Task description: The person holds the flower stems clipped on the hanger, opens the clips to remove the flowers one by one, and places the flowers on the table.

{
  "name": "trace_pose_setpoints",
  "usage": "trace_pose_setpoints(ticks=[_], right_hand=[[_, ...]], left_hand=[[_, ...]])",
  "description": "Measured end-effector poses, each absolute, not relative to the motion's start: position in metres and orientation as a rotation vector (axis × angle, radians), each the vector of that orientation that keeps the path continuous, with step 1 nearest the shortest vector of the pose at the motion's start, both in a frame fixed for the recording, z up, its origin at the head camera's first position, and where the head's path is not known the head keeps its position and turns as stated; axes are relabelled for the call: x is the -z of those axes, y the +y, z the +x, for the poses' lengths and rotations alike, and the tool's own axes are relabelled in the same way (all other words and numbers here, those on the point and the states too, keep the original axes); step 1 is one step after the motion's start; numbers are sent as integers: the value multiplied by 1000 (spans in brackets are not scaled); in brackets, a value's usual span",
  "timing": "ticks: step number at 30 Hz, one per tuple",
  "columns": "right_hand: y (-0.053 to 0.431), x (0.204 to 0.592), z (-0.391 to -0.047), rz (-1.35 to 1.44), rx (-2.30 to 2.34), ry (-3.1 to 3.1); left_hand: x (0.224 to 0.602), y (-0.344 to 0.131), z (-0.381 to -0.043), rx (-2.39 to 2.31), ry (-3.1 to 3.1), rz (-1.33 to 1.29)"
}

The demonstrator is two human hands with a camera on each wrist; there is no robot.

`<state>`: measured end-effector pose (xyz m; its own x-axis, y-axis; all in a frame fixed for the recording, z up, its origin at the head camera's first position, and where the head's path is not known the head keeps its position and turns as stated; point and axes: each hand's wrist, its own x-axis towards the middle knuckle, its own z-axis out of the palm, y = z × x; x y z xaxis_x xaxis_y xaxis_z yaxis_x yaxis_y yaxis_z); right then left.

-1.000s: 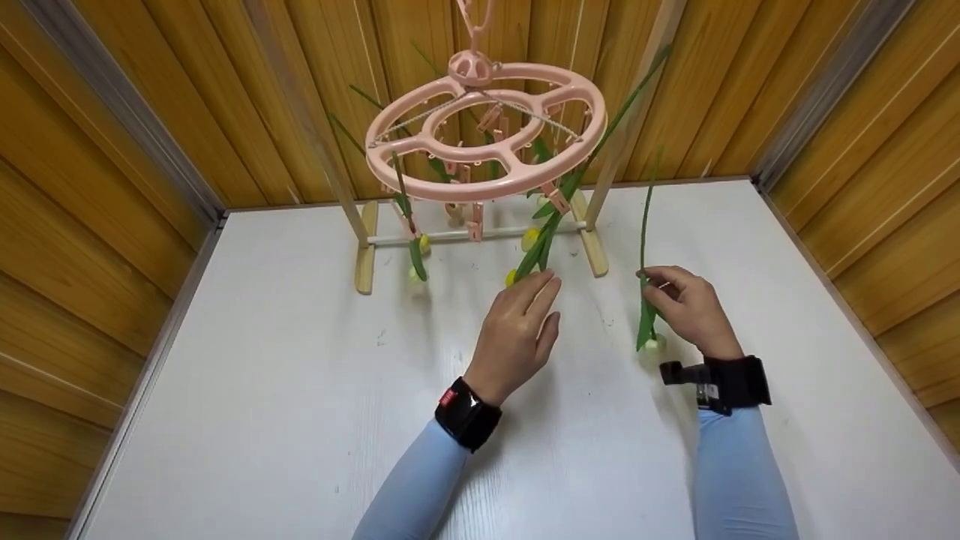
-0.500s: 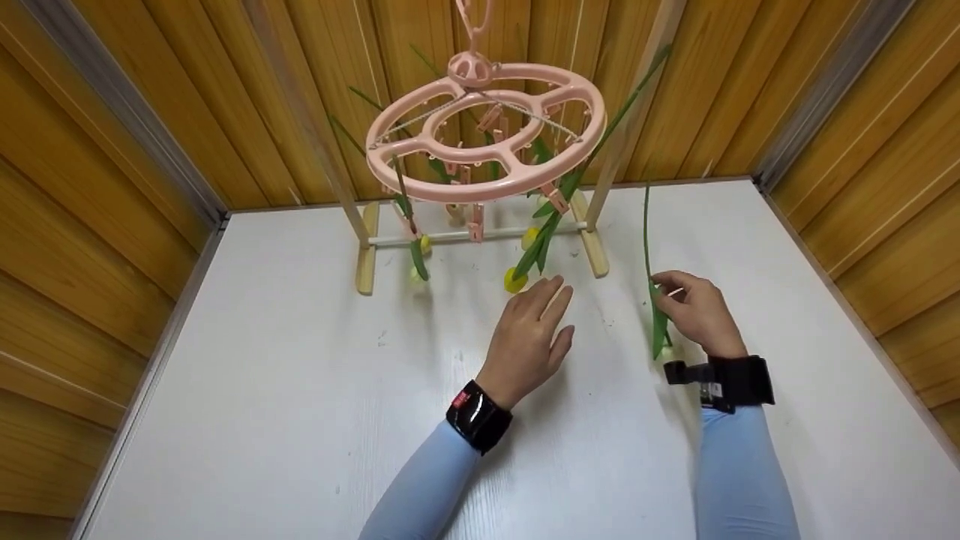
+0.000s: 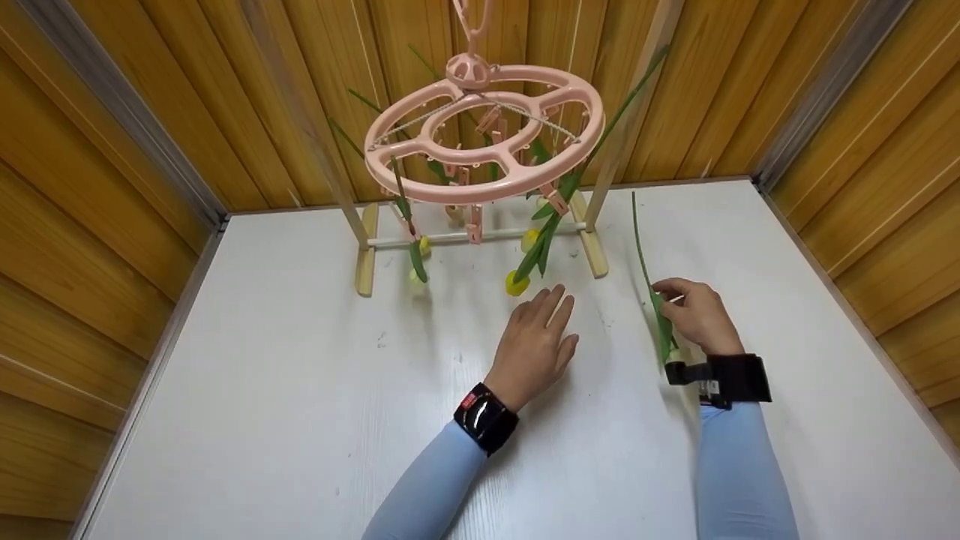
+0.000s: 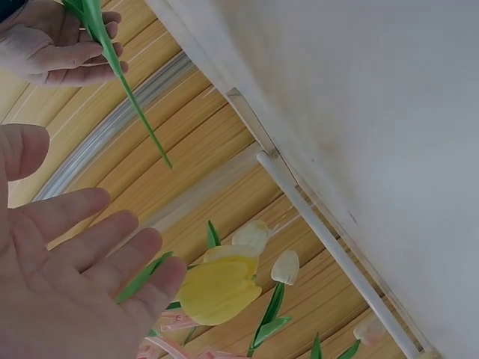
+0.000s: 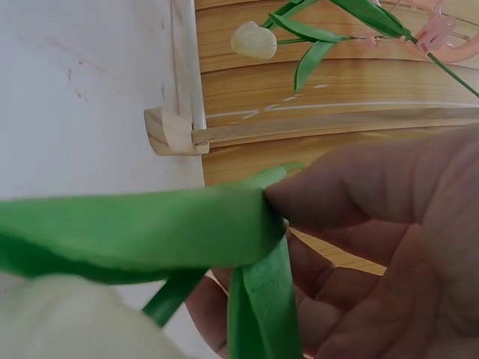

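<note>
My right hand (image 3: 699, 315) pinches a white tulip by its green leaves and stem; the stem (image 3: 642, 247) points up and away while the bloom hangs below. In the right wrist view the thumb presses the leaf (image 5: 150, 228), and the pale bloom (image 5: 75, 321) fills the lower left corner. My left hand (image 3: 534, 346) is held with fingers extended and nothing in it, just in front of a yellow tulip (image 3: 517, 283). That tulip hangs head down from a round pink clip hanger (image 3: 487, 187), clipped at its front right.
A wooden stand with feet (image 3: 364, 270) and a white crossbar (image 3: 480, 234) is behind the hanging tulips. More tulips hang at the hanger's left, including a yellow bloom (image 3: 424, 245). A pink clip (image 3: 475, 223) dangles at the front. Wood-patterned walls (image 3: 112, 225) surround the white table (image 3: 300, 420).
My left hand has drawn back and slightly right from the hanging yellow tulip, uncovering its bloom. In my right hand the tulip's stem has tipped to the left and lower.
</note>
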<state>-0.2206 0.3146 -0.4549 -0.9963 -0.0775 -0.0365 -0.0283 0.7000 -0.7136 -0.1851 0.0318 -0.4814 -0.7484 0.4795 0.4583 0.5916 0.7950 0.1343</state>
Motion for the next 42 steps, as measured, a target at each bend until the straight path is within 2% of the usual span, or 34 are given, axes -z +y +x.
trace_pose_setpoints(ticks=[20, 42], right_hand=[[321, 473, -229, -132, 1045, 2853], [324, 484, -235, -175, 998, 2804]], left_hand=[[498, 36, -192, 317, -2766, -758], [499, 38, -188, 301, -2786, -764]])
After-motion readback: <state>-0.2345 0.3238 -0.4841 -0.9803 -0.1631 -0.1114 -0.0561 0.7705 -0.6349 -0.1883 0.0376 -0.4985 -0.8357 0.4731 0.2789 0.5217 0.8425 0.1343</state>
